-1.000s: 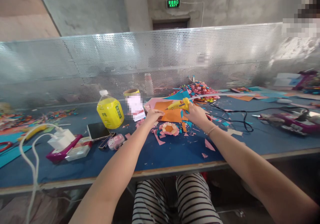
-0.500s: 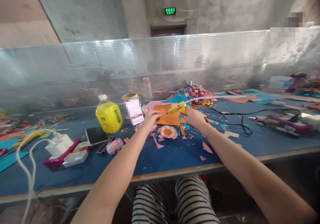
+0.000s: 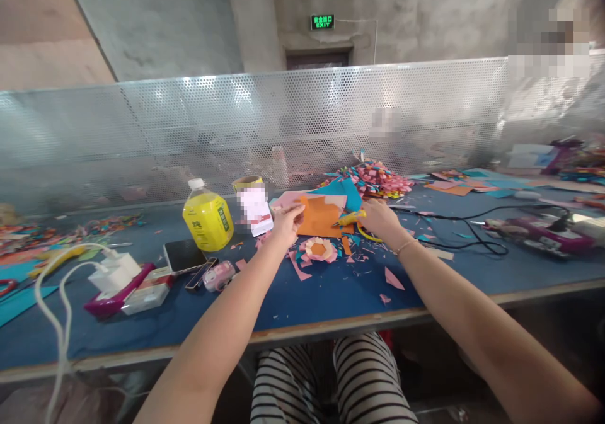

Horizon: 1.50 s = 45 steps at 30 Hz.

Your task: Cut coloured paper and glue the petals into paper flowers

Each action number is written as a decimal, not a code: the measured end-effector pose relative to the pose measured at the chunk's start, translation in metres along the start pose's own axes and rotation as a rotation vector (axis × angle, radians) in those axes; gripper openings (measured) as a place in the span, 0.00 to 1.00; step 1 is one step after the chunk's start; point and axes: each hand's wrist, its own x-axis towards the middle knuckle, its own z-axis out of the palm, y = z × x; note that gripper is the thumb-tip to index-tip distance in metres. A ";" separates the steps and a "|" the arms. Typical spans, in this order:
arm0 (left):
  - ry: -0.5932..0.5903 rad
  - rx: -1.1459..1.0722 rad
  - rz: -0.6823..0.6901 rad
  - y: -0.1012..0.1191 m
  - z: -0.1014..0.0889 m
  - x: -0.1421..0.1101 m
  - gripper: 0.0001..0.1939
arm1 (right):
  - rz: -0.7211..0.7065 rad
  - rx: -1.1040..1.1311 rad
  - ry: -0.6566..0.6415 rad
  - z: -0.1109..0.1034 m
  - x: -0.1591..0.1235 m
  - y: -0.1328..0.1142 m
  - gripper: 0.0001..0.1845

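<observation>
My left hand [image 3: 287,221] is closed, with thumb and fingertips pinching at the left edge of an orange paper sheet [image 3: 319,217]. Over the sheet's right side, my right hand [image 3: 380,219] grips a yellow glue gun [image 3: 352,218], its nozzle pointing left and low over the paper. A thin yellow loop [image 3: 367,234] shows beneath that hand; what it belongs to is unclear. Just in front of the sheet lies a folded paper ring [image 3: 317,249] in pink and cream, orange showing at its centre. Pink and orange paper scraps [image 3: 300,266] are scattered around it.
To the left stand a yellow bottle [image 3: 208,219], a lit phone [image 3: 255,213], a dark phone [image 3: 184,257] and a purple power strip [image 3: 116,295] with white cables. Behind are a heap of folded paper pieces [image 3: 378,178] and a perforated metal partition [image 3: 302,121]. Black cords [image 3: 467,225] run right.
My right hand has moved slightly right with the glue gun, whose nozzle is now lower over the orange sheet. The pale strip behind the gun no longer shows. My left hand has barely moved.
</observation>
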 end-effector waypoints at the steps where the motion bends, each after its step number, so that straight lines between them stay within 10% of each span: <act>1: -0.017 -0.011 0.000 -0.001 0.002 -0.002 0.07 | -0.064 0.036 0.021 -0.002 0.000 -0.009 0.07; 8: -0.094 0.015 0.024 -0.004 0.018 -0.022 0.09 | -0.345 0.464 0.173 -0.006 -0.010 -0.069 0.13; 20: -0.110 -0.028 0.025 -0.013 0.029 -0.033 0.09 | -0.367 0.612 0.239 -0.008 -0.013 -0.073 0.10; 45: -0.143 0.017 -0.016 -0.013 0.031 -0.037 0.13 | 0.005 1.109 0.192 0.006 -0.006 -0.082 0.06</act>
